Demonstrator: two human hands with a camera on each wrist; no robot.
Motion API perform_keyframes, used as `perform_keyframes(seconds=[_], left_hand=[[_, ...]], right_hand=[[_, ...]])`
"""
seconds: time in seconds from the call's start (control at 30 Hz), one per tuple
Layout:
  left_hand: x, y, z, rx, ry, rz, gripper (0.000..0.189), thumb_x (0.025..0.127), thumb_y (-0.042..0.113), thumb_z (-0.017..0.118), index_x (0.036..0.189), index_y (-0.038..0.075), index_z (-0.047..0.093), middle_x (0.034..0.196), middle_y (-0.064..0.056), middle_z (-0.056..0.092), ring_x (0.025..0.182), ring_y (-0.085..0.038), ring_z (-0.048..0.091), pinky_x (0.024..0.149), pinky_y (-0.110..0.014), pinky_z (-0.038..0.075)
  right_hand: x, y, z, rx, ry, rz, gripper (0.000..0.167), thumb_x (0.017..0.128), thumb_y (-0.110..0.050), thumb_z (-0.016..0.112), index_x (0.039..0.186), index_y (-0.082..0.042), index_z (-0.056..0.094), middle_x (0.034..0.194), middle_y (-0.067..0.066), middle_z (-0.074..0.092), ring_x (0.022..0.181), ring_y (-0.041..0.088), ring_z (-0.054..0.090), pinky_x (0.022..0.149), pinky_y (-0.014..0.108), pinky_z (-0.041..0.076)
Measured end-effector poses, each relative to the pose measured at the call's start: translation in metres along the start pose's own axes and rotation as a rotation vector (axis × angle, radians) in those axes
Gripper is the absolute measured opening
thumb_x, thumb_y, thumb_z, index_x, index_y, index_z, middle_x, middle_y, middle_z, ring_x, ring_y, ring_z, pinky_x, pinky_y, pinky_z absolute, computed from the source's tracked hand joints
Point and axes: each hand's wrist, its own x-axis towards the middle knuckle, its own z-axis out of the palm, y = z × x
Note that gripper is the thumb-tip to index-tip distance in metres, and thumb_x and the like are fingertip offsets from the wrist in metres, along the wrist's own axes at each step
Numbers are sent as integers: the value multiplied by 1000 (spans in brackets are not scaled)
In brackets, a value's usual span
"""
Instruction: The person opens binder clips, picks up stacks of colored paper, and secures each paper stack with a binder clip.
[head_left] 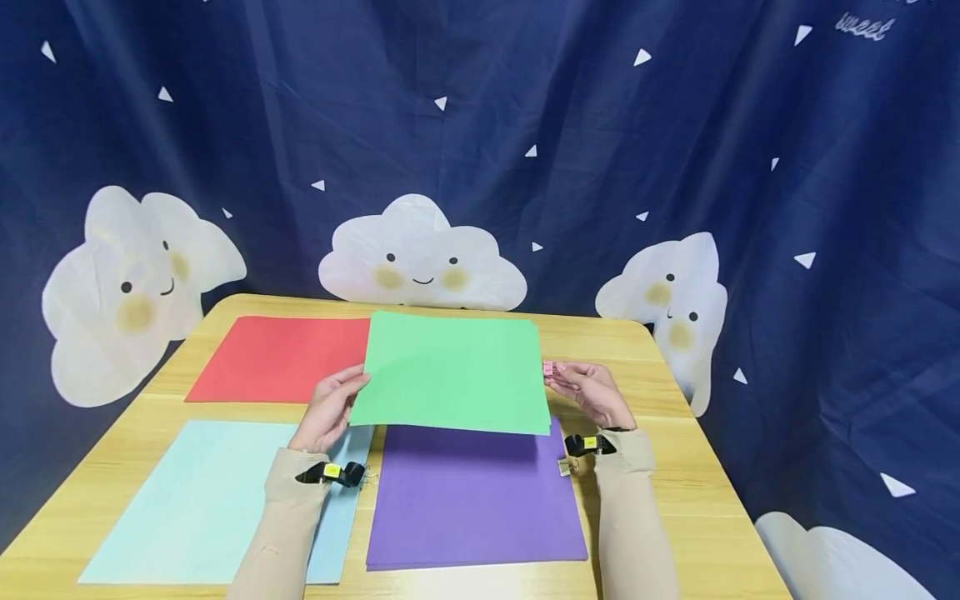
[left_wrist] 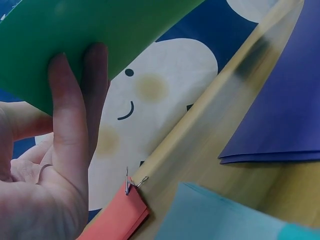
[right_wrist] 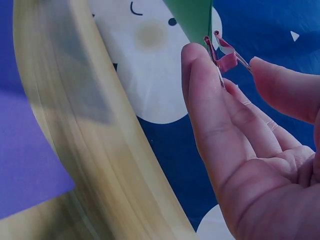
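Above the table, my left hand (head_left: 327, 410) pinches the left edge of a stack of green paper (head_left: 453, 373). The left wrist view shows its fingers lying against the green sheet (left_wrist: 95, 25). At the opposite edge, my right hand (head_left: 594, 393) holds a small pink binder clip (head_left: 548, 368). Thumb and forefinger squeeze the clip's wire handles in the right wrist view, and the pink binder clip (right_wrist: 227, 61) overlaps the edge of the green paper (right_wrist: 195, 20) there.
Purple paper (head_left: 476, 508) with a tan clip (head_left: 564, 467) on its right edge lies below the green stack. Light blue paper (head_left: 180, 500) lies at front left, red paper (head_left: 277, 358) behind it. A wooden table (head_left: 675, 500) carries them, before a dark blue curtain (head_left: 480, 50).
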Motion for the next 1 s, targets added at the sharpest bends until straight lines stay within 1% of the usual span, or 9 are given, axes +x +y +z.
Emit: perform_keyframes(seconds=[0.1, 0.3, 0.37, 0.47, 0.6, 0.7, 0.87, 0.93, 1.0], left_hand=[[0, 0, 0, 1, -2, 3, 62, 106, 10, 56, 159, -6, 27, 99, 14, 70, 47, 7, 37, 43, -4, 32], [0, -1, 2, 6, 2, 5, 63, 106, 10, 58, 158, -7, 28, 102, 14, 70, 53, 8, 39, 47, -4, 32], [0, -1, 2, 4, 2, 6, 63, 106, 10, 58, 158, -7, 28, 101, 14, 70, 52, 8, 39, 46, -4, 32], [1, -1, 2, 15, -3, 6, 63, 106, 11, 58, 158, -7, 28, 94, 15, 70, 47, 7, 37, 42, -5, 30], [1, -2, 2, 20, -7, 2, 62, 106, 11, 58, 158, -7, 29, 83, 15, 68, 42, 6, 36, 38, -6, 28], [1, -2, 4, 9, -6, 3, 61, 106, 10, 58, 157, -7, 29, 82, 15, 68, 43, 6, 38, 39, -5, 29], [0, -4, 6, 21, -6, 6, 61, 106, 10, 58, 157, -8, 30, 84, 14, 69, 45, 7, 38, 40, -5, 30], [0, -4, 6, 35, -7, 2, 61, 106, 10, 57, 157, -7, 29, 83, 15, 69, 44, 6, 38, 39, -6, 30], [0, -3, 7, 38, -3, 0, 60, 106, 9, 57, 157, -7, 30, 83, 14, 69, 45, 6, 39, 39, -6, 31]], right_hand=[[-1, -1, 0, 1, 1, 6, 20, 106, -1, 51, 114, 5, 69, 97, 4, 79, 91, 15, 79, 89, 25, 62], [-2, -2, -1, 2, -21, 8, 25, 107, -1, 51, 125, 12, 63, 98, 4, 80, 92, 15, 79, 90, 25, 62], [-2, -2, -1, 14, -28, 13, 26, 107, -1, 51, 126, 13, 62, 99, 5, 80, 92, 15, 79, 90, 25, 62], [-3, -4, -1, 36, -36, 27, 28, 107, -1, 51, 127, 14, 61, 100, 7, 80, 93, 16, 79, 90, 25, 61], [-3, -5, -1, 47, -41, 42, 22, 106, 0, 51, 119, 8, 67, 100, 7, 80, 92, 15, 78, 90, 25, 62], [-3, -4, 0, 34, -44, 37, 22, 106, 1, 50, 115, 4, 70, 101, 5, 80, 92, 13, 78, 90, 25, 62], [-1, -2, 2, -13, -43, 28, 24, 106, 0, 53, 123, 7, 68, 103, 2, 81, 95, 11, 77, 90, 24, 61], [-1, -2, 3, -29, -34, 31, 24, 106, -1, 53, 124, 6, 68, 104, 1, 81, 95, 10, 77, 89, 23, 61], [-1, -2, 3, -40, -17, 35, 23, 106, -1, 54, 121, 4, 70, 102, 1, 81, 94, 9, 77, 88, 23, 62]])
